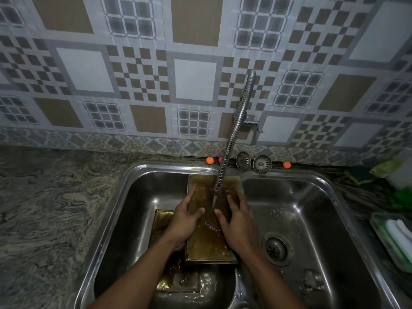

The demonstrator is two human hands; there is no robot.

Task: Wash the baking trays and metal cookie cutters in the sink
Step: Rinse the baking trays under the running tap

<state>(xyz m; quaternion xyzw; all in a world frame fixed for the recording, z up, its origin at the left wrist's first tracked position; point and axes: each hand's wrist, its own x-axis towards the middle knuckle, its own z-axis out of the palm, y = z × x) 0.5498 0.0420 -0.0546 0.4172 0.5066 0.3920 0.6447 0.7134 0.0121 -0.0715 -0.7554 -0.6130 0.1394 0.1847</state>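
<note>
You held the baking tray (207, 240) over the left basin of the sink (133, 172), its long axis pointing away from you. Your left hand (186, 219) was on its left edge and your right hand (237, 221) on its right, each grip closed on it with the thumb on top. It looked brown, stained and wet under the tap (236, 130).

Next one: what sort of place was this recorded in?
Most likely a home kitchen: a steel double-bowl sink set in a stone counter, a flexible tap running water onto a baking tray, and a patterned tiled wall behind.
</note>
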